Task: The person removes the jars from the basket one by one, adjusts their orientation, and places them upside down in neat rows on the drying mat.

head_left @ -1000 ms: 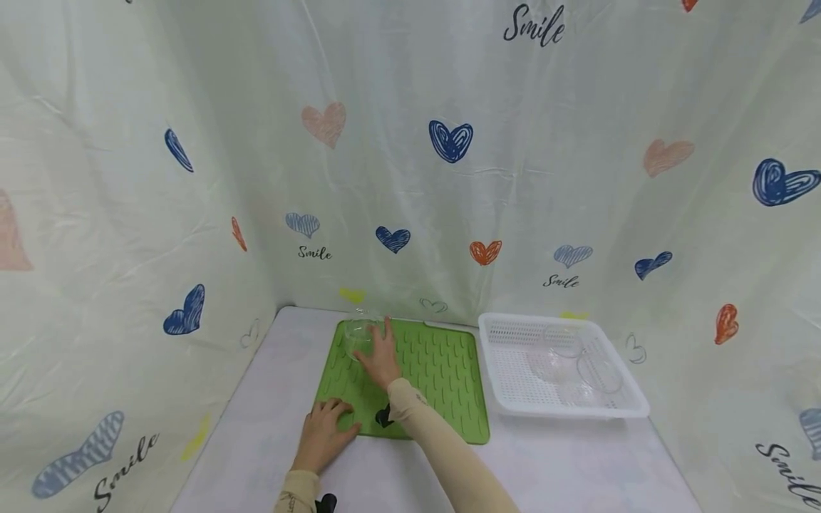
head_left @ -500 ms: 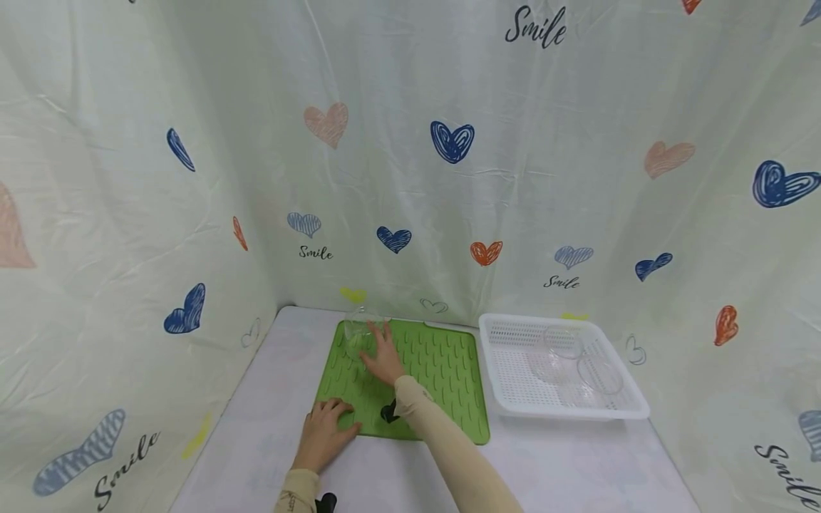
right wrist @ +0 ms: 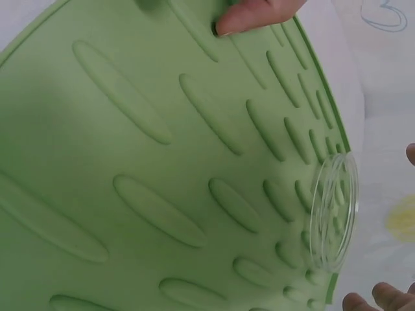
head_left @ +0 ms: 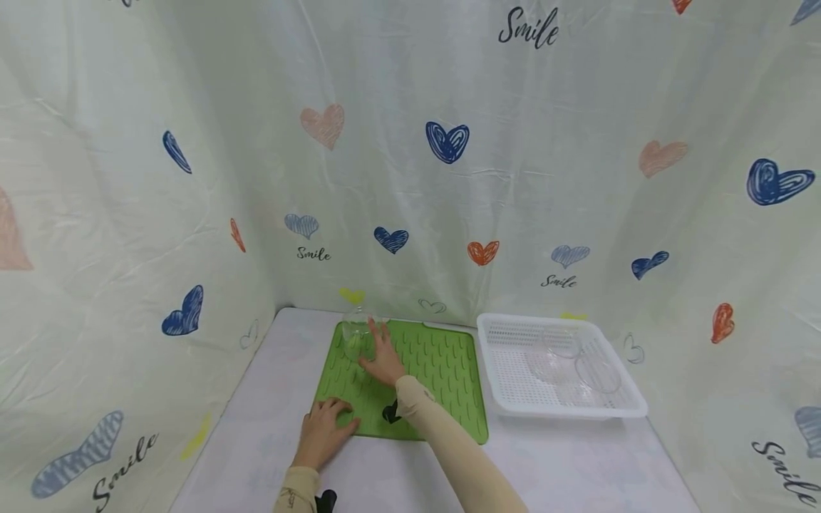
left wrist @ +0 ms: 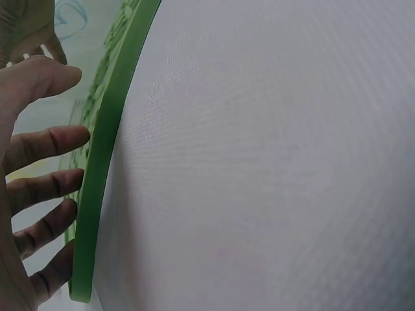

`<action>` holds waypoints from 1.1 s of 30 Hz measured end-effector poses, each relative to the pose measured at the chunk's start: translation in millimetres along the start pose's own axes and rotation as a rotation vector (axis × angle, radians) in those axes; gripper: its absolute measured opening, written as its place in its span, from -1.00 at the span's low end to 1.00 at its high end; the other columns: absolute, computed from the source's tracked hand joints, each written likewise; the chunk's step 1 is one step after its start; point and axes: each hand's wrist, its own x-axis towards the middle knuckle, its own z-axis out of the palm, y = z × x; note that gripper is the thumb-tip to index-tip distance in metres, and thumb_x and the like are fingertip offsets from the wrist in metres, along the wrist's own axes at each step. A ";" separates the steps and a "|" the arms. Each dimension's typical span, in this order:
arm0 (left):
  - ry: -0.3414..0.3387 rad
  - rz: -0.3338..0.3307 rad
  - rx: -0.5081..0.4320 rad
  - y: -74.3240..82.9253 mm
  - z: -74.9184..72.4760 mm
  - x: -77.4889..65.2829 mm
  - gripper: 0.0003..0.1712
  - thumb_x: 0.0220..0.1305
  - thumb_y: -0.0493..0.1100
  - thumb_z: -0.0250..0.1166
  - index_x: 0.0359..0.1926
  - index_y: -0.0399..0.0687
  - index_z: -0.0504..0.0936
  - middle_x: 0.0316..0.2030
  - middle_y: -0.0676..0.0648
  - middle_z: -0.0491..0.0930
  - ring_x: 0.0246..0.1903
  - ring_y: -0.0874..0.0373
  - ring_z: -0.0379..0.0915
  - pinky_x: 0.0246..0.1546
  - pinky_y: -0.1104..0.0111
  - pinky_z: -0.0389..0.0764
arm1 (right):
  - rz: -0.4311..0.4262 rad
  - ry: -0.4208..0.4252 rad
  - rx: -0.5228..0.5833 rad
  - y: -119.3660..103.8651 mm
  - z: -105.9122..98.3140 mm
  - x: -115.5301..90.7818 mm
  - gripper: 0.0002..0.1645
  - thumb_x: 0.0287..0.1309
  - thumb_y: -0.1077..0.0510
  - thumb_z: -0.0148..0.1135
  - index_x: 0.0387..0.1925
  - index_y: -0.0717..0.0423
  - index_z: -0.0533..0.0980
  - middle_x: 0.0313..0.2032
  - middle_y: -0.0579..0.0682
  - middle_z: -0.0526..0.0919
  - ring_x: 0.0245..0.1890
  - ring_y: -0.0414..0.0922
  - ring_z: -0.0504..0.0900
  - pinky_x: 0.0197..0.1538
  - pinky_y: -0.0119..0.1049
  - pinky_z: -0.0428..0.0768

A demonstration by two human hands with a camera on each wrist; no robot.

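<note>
A ribbed green silicone mat (head_left: pixel 442 377) lies on the white-covered table. On its far left corner rests a clear round dish like a petri dish (right wrist: pixel 334 214), with several thin rims in the right wrist view. My right hand (head_left: pixel 383 360) is beside this dish, its fingers spread. In the right wrist view those fingertips stand apart from the dish, at the right edge. My left hand (head_left: pixel 323 434) lies at the near left corner of the mat, fingers loosely bent over the edge; in the left wrist view its fingertips touch or nearly touch the mat.
A white perforated plastic basket (head_left: pixel 567 412) stands right of the mat, with several clear round dishes (head_left: pixel 599 374) inside. A heart-patterned curtain (head_left: pixel 410 178) hangs close behind the table and along both sides.
My right hand has shifted slightly right and back, its fingers moving off the clear dish. My left hand keeps its place. The head view has turned a little.
</note>
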 end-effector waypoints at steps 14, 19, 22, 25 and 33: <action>0.040 0.022 0.038 4.9 3.3 3.6 -0.65 0.09 0.18 0.38 -0.23 0.08 0.67 -0.07 -0.10 0.61 -0.05 -0.14 0.42 -0.12 -0.14 0.49 | 0.026 0.124 0.147 -2.9 -25.8 -21.8 0.12 0.26 -0.29 0.11 0.52 -0.17 -0.36 0.53 0.10 -0.18 0.48 0.16 0.02 0.39 0.19 0.23; 0.036 0.026 0.054 5.8 5.0 7.1 -0.64 0.10 0.19 0.37 -0.22 0.08 0.67 -0.04 -0.13 0.61 -0.02 -0.17 0.42 -0.11 -0.16 0.50 | -0.011 0.161 0.202 0.1 -42.0 -35.4 0.08 0.25 -0.31 0.09 0.53 -0.19 -0.30 0.53 0.01 -0.13 0.49 0.12 0.01 0.41 0.21 0.16; 0.029 0.025 0.063 5.9 5.7 8.3 -0.63 0.10 0.20 0.36 -0.22 0.08 0.66 -0.02 -0.14 0.60 -0.01 -0.19 0.42 -0.09 -0.18 0.49 | -0.024 0.172 0.202 2.2 -49.8 -45.4 0.04 0.25 -0.33 0.09 0.52 -0.28 -0.28 0.52 0.01 -0.06 0.44 0.12 0.13 0.37 0.18 0.27; 0.027 0.019 0.072 6.2 5.3 9.7 -0.64 0.10 0.20 0.36 -0.24 0.06 0.65 -0.04 -0.15 0.60 -0.02 -0.19 0.42 -0.11 -0.19 0.49 | -0.050 0.187 0.246 1.4 -57.7 -55.6 0.00 0.27 -0.27 0.11 0.52 -0.30 -0.24 0.50 0.05 -0.01 0.40 0.14 0.20 0.32 0.18 0.34; 0.015 0.012 0.091 6.7 5.0 12.4 -0.67 0.10 0.16 0.37 -0.31 0.05 0.61 -0.09 -0.14 0.59 -0.05 -0.19 0.40 -0.17 -0.21 0.50 | -0.072 0.252 0.309 -7.1 -79.0 -82.4 -0.03 0.26 -0.17 0.19 0.50 -0.33 -0.15 0.48 0.00 0.06 0.38 0.12 0.25 0.30 0.13 0.38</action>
